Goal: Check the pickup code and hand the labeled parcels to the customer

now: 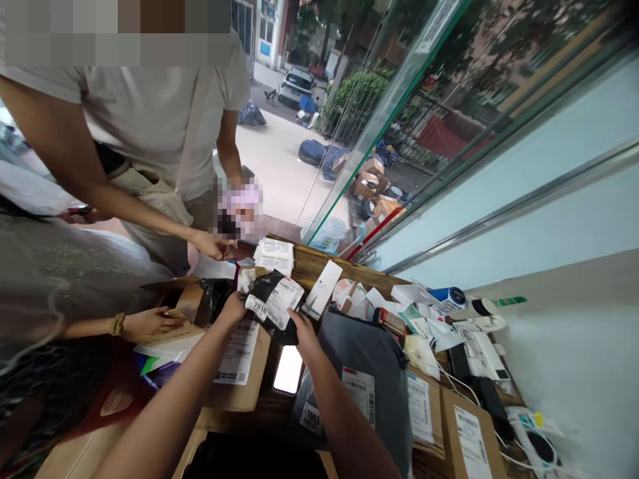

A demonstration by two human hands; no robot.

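Observation:
A small black plastic mailing parcel (262, 285) with a white shipping label marked 7010 is held up between my two hands. My left hand (233, 309) grips its left edge, and my right hand (304, 332) is closed on its lower right edge. Just below lies a phone (288, 370) with a bright white screen. A cardboard box (253, 372) with a label sits under my left forearm. My right forearm passes over a large grey plastic parcel (369, 332) with a label marked 7003.
Across the table stands a person in a light shirt (150, 113); at left another person's hand (150, 326) rests on a package. White label stacks (274, 254) lie at the table's far edge. Papers, cables and a blue cylinder (446, 298) crowd the right, beside a glass door (369, 126).

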